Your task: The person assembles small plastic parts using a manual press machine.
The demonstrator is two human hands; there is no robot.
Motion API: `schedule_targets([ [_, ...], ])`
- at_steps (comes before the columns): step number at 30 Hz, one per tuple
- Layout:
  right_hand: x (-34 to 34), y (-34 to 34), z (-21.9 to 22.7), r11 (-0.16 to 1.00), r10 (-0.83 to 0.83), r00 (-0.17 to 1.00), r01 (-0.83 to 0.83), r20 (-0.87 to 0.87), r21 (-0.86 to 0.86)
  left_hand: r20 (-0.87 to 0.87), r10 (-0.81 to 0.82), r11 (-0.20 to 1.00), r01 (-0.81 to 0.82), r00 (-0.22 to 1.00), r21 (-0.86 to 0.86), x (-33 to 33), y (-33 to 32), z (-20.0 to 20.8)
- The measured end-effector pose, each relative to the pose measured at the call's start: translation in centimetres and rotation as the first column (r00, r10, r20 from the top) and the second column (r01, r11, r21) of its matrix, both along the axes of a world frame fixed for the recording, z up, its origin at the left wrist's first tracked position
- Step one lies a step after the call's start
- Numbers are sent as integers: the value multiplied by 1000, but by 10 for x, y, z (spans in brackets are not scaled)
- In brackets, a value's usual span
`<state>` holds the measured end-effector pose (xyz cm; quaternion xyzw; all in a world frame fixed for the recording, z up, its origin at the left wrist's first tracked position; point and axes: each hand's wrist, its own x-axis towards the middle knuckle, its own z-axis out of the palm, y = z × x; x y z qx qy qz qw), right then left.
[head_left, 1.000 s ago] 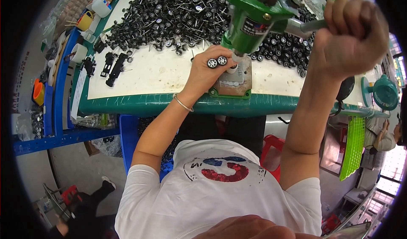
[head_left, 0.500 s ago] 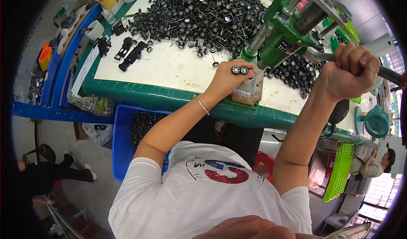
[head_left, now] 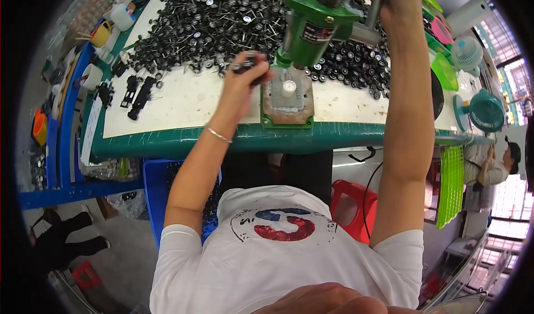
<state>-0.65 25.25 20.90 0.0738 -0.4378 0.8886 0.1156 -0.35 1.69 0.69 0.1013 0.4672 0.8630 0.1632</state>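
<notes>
Holding side: the left hand [head_left: 245, 74] is closed on small black toy wheels [head_left: 242, 67]; motion blur hides how many.
Wheels' place: between thumb and fingers above the desk [head_left: 181, 108], at 10 o'clock from the white cylindrical socket [head_left: 288, 88].
Wheels' long axis: cannot tell; the blur and the fingers cover any axle.
Socket's place: upright on the press base plate [head_left: 298, 116], at 4 o'clock from the left hand, near but apart, with no wheel showing on it.
Press ram: its lower end [head_left: 298, 66] sits at 1 o'clock from the socket, below the green press head [head_left: 312, 33], a gap between ram and socket.
Lever side: the right hand [head_left: 399, 2] is curled round the press lever [head_left: 374, 12], at 2 o'clock from the socket; the top edge cuts off part of the grip.
Nearer hand: the left, just beside the base plate's 10 o'clock corner; the right is well apart.
Wheel-and-axle pile [head_left: 217, 27]: 11 o'clock from the left hand.
Black chassis parts [head_left: 142, 98]: between 8 and 9 o'clock from it.
</notes>
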Motion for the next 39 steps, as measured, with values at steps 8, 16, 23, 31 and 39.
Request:
schedule_targets([
  [8,57,35,-155,372,-449,890,103,81,922,-584,-182,577,-395,791,-715,-46,-62,-44],
  [16,74,9,-236,-241,-348,848,331,-400,912,-615,-384,316,-528,689,-788,-29,-45,-24],
  [23,87,-5,-213,10,-388,867,344,-313,939,-362,49,740,-278,931,-612,-14,-40,-19],
  [31,84,-56,-193,404,-144,978,199,-153,893,-179,-57,917,-19,982,-399,7,-17,0],
  [39,80,-58,-191,328,-191,978,142,-82,934,-197,-130,938,57,972,-341,17,-5,5],
])
